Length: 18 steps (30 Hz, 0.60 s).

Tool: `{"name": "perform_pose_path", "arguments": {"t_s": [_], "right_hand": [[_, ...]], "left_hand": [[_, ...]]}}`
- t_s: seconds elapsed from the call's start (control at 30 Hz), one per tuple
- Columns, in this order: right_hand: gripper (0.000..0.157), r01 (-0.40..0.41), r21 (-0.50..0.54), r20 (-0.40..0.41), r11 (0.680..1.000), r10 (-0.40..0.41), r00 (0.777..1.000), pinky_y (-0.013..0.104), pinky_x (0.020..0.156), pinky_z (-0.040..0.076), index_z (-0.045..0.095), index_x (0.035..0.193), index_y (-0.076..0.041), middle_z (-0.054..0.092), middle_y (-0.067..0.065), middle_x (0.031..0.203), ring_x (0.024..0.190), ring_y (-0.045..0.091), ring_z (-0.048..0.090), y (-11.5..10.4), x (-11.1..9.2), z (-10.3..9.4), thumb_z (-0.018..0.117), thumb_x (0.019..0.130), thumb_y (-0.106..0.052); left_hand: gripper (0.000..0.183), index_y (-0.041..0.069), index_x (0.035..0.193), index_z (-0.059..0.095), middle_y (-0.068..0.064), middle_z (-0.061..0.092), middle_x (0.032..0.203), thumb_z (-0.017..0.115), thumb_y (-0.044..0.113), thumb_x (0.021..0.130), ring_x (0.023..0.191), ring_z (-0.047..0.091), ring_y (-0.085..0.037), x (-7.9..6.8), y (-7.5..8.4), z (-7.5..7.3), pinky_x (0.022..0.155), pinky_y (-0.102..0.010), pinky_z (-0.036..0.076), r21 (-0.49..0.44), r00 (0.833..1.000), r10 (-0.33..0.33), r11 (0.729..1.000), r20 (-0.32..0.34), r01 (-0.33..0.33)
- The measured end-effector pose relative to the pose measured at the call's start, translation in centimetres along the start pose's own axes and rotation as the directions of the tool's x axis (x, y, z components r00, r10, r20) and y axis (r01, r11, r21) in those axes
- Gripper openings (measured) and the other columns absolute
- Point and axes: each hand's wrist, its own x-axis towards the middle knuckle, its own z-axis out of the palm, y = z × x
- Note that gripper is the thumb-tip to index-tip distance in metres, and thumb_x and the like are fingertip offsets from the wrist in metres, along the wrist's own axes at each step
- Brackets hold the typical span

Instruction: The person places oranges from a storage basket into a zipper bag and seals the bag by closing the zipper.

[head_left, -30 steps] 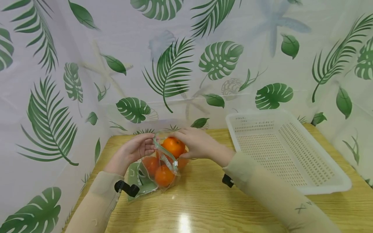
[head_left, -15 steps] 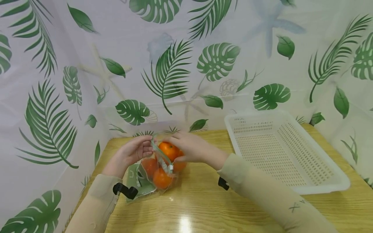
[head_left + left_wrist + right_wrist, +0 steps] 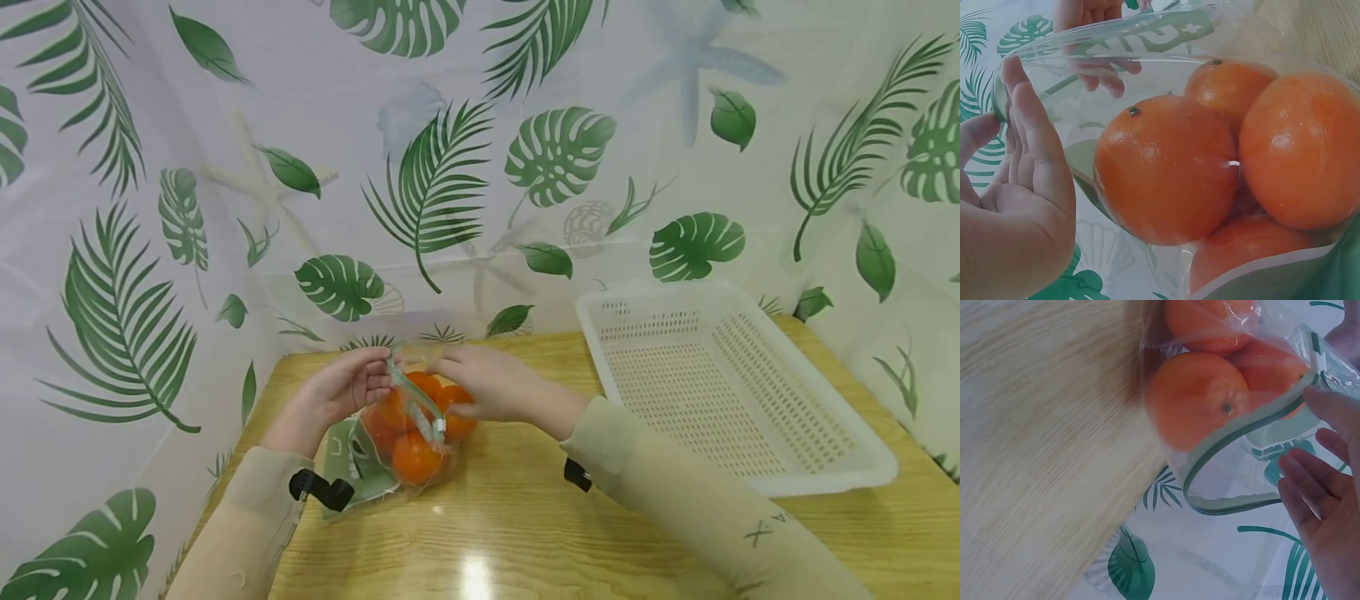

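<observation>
A clear zip bag (image 3: 352,467) with a green printed panel and green zip strip lies tilted on the table, its mouth held wide. Several oranges (image 3: 417,458) are inside it, packed together. My left hand (image 3: 341,387) pinches the bag's mouth by the strip, thumb on one side and fingers on the other, as the left wrist view shows. At the other side of the opening is my right hand (image 3: 491,383), its fingers loosely extended over the upper oranges and holding none. In the right wrist view its thumb overlaps the zip strip (image 3: 1235,434), close to the white slider.
A white perforated plastic basket (image 3: 720,392) stands at the right of the wooden table (image 3: 517,517). Behind and to the left hangs a leaf-patterned curtain (image 3: 465,317). Each wrist wears a black camera.
The orange my right hand held at the bag's mouth has dropped in among the others. Its fingers have loosened. My left hand keeps its pinch on the rim.
</observation>
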Motion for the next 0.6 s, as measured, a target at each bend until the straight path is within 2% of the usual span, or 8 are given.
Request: {"name": "perform_pose_path", "arguments": {"t_s": [0.23,0.43,0.6], "right_hand": [[0.052,0.015,-0.015,-0.004,1.000,-0.015,1.000,0.042,0.106,0.058,0.064,0.139,-0.006,0.070,0.011,0.131,0.120,0.028,0.068,0.1,-0.5,-0.4,0.083,0.095,-0.027],[0.052,-0.010,-0.038,0.007,0.999,0.011,1.000,0.041,0.107,0.058,0.063,0.140,-0.007,0.070,0.009,0.132,0.121,0.027,0.069,0.1,-0.8,-0.7,0.082,0.096,-0.029],[0.052,-0.034,-0.012,-0.005,0.999,0.033,0.999,0.043,0.105,0.058,0.063,0.139,-0.007,0.070,0.011,0.132,0.121,0.029,0.069,0.3,-1.2,-1.2,0.082,0.095,-0.027]], "left_hand": [[0.047,0.013,0.094,0.077,0.003,0.078,0.083,0.035,0.014,0.115,0.074,0.074,-0.006,0.1,0.0,0.1,0.073,-0.018,0.063,-0.005,1.000,-0.002,1.000,0.006,0.002],[0.047,0.012,0.094,0.077,0.004,0.078,0.084,0.035,0.014,0.116,0.074,0.074,-0.006,0.0,0.2,0.2,0.074,-0.017,0.063,0.010,1.000,-0.007,1.000,-0.005,0.007],[0.048,0.012,0.093,0.077,0.004,0.077,0.083,0.034,0.014,0.115,0.073,0.074,-0.005,0.1,0.2,0.2,0.074,-0.017,0.062,0.016,1.000,-0.011,1.000,-0.013,0.011]]}}
